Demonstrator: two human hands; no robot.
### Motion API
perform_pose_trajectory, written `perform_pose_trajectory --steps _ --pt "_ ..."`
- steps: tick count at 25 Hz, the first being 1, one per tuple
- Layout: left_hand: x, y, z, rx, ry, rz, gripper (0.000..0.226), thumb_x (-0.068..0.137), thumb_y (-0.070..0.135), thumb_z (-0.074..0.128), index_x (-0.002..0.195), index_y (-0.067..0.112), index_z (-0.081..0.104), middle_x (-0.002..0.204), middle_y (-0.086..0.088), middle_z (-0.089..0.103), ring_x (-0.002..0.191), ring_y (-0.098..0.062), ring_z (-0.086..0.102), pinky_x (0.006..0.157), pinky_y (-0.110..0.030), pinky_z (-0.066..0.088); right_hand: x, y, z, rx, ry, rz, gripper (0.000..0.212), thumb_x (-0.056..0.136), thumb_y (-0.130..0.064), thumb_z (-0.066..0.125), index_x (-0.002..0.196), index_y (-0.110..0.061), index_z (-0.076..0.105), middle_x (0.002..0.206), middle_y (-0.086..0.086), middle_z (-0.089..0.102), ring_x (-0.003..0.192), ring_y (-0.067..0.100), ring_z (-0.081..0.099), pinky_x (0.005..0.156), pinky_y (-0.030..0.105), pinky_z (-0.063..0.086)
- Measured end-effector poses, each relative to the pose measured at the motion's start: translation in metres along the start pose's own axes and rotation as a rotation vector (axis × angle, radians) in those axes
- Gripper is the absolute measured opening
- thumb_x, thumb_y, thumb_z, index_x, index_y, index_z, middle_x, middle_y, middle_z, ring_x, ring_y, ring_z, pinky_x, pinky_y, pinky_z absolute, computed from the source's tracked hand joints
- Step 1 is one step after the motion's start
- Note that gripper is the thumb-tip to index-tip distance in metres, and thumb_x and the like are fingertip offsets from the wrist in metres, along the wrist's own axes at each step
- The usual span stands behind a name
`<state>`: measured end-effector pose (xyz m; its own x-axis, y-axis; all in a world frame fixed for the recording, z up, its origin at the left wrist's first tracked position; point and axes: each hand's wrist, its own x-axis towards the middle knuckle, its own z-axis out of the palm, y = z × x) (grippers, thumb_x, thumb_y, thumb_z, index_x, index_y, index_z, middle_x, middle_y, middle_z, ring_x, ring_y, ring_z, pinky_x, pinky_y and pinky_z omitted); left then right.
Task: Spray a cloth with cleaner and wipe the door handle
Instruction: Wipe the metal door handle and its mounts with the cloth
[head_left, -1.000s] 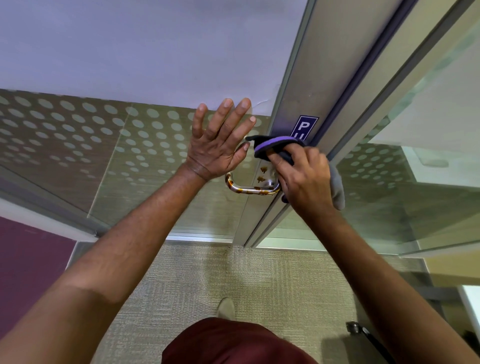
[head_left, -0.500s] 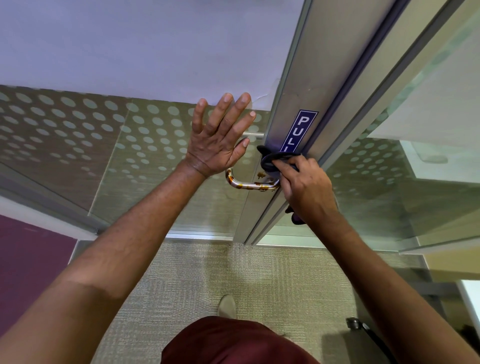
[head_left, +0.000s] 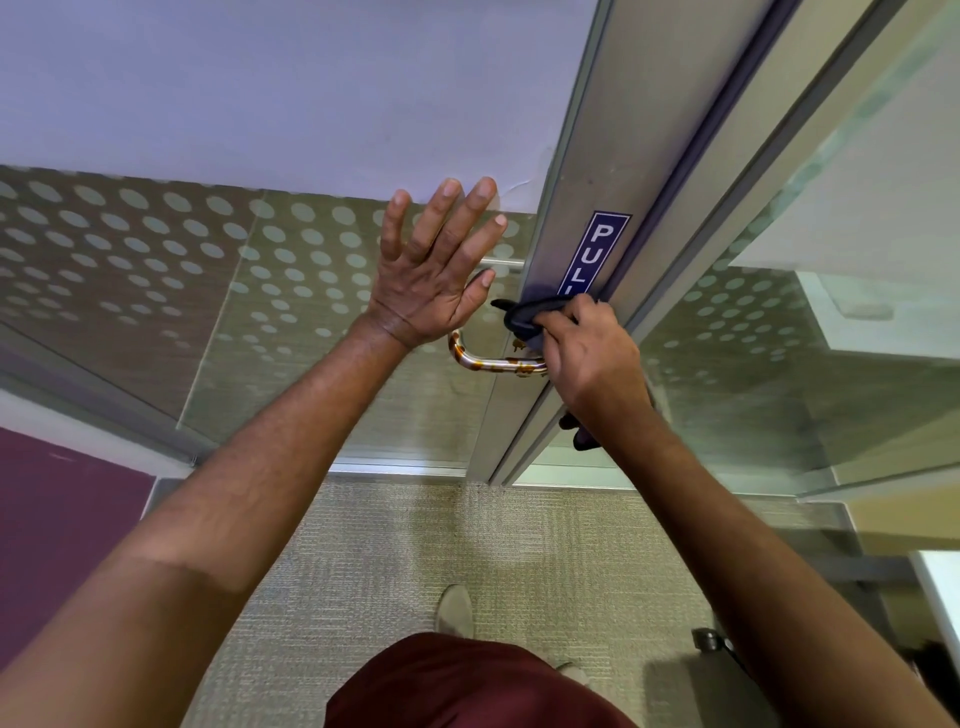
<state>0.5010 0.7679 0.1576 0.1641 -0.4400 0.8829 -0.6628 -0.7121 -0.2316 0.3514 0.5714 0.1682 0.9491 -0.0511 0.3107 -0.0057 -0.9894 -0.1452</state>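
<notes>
At the door edge: right hand (head_left: 592, 364) grips a dark cloth (head_left: 524, 317), bunched against the metal frame just below the blue PULL sign (head_left: 597, 249).
Left hand (head_left: 431, 280): flat on the dotted glass panel (head_left: 156, 270), fingers spread wide, holding nothing.
Door handle (head_left: 488, 361): curved chrome bar, stained brown, showing between the two hands.
Cloth tail: dark end hangs below the right wrist.

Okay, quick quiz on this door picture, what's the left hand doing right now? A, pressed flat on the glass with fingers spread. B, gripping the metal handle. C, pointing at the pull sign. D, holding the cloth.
A: the left hand lies open with fingers spread against the glass panel, while the right hand grips the dark cloth at the door handle.
</notes>
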Motion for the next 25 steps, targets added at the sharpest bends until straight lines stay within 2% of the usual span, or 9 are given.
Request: perform_pose_trajectory --steps 3,5,9,12,16,20,22,25 --pt "0.000 -0.002 -0.001 -0.001 -0.007 0.007 0.068 0.104 0.044 0.044 0.165 0.023 0.022 0.176 0.000 0.003 0.163 -0.021 -0.002 0.130 -0.051 -0.005 -0.012 0.003 0.008 0.245 0.149 0.112 0.027 0.102 -0.012 0.059 0.126 -0.008 0.070 0.110 0.015 0.062 0.096 0.034 0.059 0.084 0.044 0.052" --pt "0.000 -0.002 -0.002 -0.005 -0.009 0.014 0.068 0.105 0.044 0.044 0.165 0.023 0.021 0.176 0.000 0.002 0.163 -0.021 -0.002 0.130 -0.051 -0.005 -0.013 -0.003 0.010 0.250 0.159 0.167 0.026 0.101 -0.013 0.059 0.124 -0.008 0.070 0.110 0.015 0.062 0.095 0.034 0.060 0.082 0.044 0.054" --pt "0.000 -0.001 0.001 0.004 -0.001 0.009 0.065 0.105 0.045 0.042 0.164 0.022 0.026 0.176 0.000 0.002 0.163 -0.021 -0.002 0.130 -0.051 -0.004 -0.001 -0.011 0.001 0.015 -0.006 0.124 0.029 0.103 -0.024 0.053 0.127 -0.017 0.067 0.111 0.010 0.059 0.096 0.029 0.056 0.076 0.044 0.058" --pt "0.001 0.001 0.000 -0.011 0.006 -0.001 0.062 0.105 0.045 0.040 0.161 0.022 0.030 0.176 0.000 0.002 0.163 -0.021 -0.001 0.130 -0.052 -0.003 0.002 -0.002 -0.013 0.091 -0.088 0.030 0.029 0.102 -0.020 0.056 0.126 -0.017 0.071 0.110 0.010 0.059 0.099 0.031 0.056 0.083 0.043 0.053" --pt "0.001 0.001 0.001 0.000 0.019 0.002 0.060 0.106 0.046 0.038 0.160 0.021 0.033 0.176 0.000 0.005 0.163 -0.021 0.001 0.130 -0.052 -0.003 -0.016 0.004 -0.037 0.177 0.174 -0.066 0.027 0.100 -0.019 0.060 0.123 -0.019 0.074 0.105 0.005 0.061 0.094 0.026 0.056 0.078 0.033 0.046" --pt "0.000 0.002 0.001 -0.007 0.027 0.001 0.061 0.106 0.046 0.036 0.162 0.021 0.032 0.176 0.000 0.006 0.163 -0.021 0.002 0.130 -0.052 -0.002 0.006 -0.003 -0.043 0.144 0.390 -0.059 0.029 0.104 -0.025 0.059 0.130 -0.015 0.067 0.123 0.009 0.058 0.102 0.026 0.058 0.085 0.032 0.049" --pt "0.000 0.001 0.001 -0.006 0.033 0.008 0.062 0.106 0.045 0.036 0.163 0.021 0.030 0.176 -0.001 0.007 0.163 -0.022 0.003 0.130 -0.052 -0.001 0.015 -0.008 -0.035 0.092 0.362 -0.066 0.032 0.105 -0.028 0.059 0.132 -0.011 0.064 0.127 0.012 0.058 0.101 0.028 0.057 0.086 0.036 0.050" --pt "0.001 0.002 0.001 -0.005 0.033 0.008 0.060 0.105 0.045 0.036 0.160 0.021 0.034 0.176 0.000 0.007 0.163 -0.021 0.003 0.131 -0.052 -0.002 0.009 -0.017 -0.010 -0.040 0.236 -0.063 0.026 0.106 -0.027 0.056 0.126 -0.014 0.066 0.123 0.009 0.062 0.094 0.029 0.056 0.076 0.043 0.049"
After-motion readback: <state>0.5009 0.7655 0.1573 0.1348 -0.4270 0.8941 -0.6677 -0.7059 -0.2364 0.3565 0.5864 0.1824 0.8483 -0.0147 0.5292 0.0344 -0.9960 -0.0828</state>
